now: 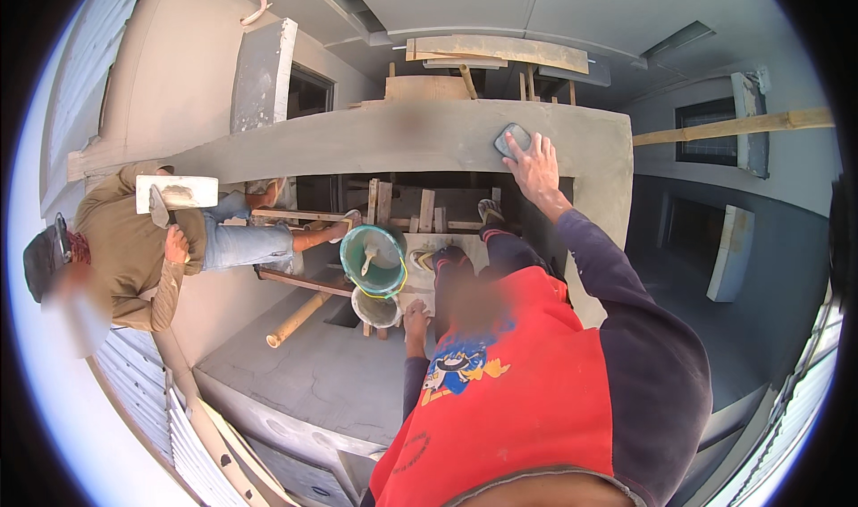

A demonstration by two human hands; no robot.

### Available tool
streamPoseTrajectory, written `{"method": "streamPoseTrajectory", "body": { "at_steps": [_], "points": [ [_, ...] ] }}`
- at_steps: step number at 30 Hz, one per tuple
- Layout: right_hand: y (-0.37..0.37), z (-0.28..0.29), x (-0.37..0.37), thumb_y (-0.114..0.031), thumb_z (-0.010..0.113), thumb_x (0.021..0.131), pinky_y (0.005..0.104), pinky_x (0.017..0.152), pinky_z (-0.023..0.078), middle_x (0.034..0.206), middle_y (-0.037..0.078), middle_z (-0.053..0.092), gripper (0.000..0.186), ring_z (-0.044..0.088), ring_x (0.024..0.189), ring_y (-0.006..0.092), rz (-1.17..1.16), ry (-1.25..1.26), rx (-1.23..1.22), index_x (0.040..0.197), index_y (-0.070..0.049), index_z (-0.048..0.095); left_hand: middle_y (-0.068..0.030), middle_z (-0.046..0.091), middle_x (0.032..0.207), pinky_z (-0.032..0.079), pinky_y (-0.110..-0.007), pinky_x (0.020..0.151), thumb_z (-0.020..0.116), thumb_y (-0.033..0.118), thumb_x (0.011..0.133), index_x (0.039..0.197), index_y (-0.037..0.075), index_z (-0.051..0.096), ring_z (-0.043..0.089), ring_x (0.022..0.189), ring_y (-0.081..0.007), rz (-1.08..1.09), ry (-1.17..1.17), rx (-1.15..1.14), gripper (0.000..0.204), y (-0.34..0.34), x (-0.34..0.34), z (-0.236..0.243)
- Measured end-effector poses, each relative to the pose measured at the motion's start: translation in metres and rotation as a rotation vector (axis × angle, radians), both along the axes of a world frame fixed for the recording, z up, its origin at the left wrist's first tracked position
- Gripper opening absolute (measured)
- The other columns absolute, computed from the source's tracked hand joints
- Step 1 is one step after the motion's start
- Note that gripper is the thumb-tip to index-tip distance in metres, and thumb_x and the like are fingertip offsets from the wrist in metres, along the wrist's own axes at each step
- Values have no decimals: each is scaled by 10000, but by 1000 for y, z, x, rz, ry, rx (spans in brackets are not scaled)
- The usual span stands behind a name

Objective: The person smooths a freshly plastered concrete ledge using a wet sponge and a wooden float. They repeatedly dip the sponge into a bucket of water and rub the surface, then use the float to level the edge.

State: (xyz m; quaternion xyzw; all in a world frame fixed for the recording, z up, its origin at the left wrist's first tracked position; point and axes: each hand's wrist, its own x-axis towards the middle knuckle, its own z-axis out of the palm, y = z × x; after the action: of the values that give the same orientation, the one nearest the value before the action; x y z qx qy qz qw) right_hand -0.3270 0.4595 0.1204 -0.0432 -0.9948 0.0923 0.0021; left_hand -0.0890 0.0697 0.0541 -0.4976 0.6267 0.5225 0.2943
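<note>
Pad of dark grey, rounded shape (503,139), one: lies on smooth grey plastered beam (357,147). Your right hand (536,169) holds it, fingers spread. Your left hand (416,321) is low, fingers partly bent; whether it pinches something, cannot tell. Buckets, two: green plastic bucket with yellow handle (386,279), one brush (368,258) inside; smaller whitish bucket (375,312) just beside. Around you: one co-worker (147,239) near beam's left part, with trowel (158,207) and white board (198,185); bamboo pole (733,128) at beam's right end.

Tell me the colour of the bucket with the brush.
Green bucket, best in the head view.
</note>
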Motion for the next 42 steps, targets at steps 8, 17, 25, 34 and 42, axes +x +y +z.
{"method": "streamPoseTrajectory", "body": {
  "at_steps": [8, 17, 25, 34, 42],
  "points": [
    [-34, -7, 2, -357, 654, 837, 427, 969, 389, 1183, 185, 489, 539, 459, 1100, 326, 249, 64, -42, 1334, -202, 517, -92, 593, 1143, 463, -336, 786, 573, 291, 921, 1294, 97, 502, 600, 968, -203, -2, -29, 51, 426, -17, 17, -13],
    [-48, -5, -17, -340, 629, 854, 404, 948, 382, 1101, 162, 482, 502, 457, 1038, 316, 263, 50, -19, 1319, -178, 533, -73, 607, 1095, 494, -291, 721, 586, 322, 922, 1234, 82, 515, 610, 871, -156, -81, 43, -16, 400, -21, -8, 10],
    [-49, 0, -36, -357, 627, 856, 417, 938, 386, 1166, 176, 484, 528, 462, 1056, 315, 137, 33, 16, 1349, -210, 506, -87, 610, 1142, 476, -275, 716, 578, 290, 924, 1290, 70, 500, 611, 916, -164, -95, 36, 6, 434, -15, -16, 4],
    [-39, 3, -48, -354, 616, 862, 406, 911, 400, 1098, 162, 494, 481, 468, 1022, 315, 54, 81, -35, 1299, -168, 539, -88, 611, 1130, 467, -292, 736, 559, 283, 924, 1296, 57, 505, 610, 957, -183, -136, 74, -13, 438, -7, -27, 7],
    [10, 7, -40, -337, 630, 855, 409, 908, 401, 1081, 151, 481, 504, 463, 1006, 299, -104, 21, 3, 1327, -189, 533, -106, 597, 1182, 466, -355, 839, 543, 333, 941, 1298, 78, 495, 601, 1039, -232, -135, 88, -23, 441, -9, -27, 7]
  ]
}}
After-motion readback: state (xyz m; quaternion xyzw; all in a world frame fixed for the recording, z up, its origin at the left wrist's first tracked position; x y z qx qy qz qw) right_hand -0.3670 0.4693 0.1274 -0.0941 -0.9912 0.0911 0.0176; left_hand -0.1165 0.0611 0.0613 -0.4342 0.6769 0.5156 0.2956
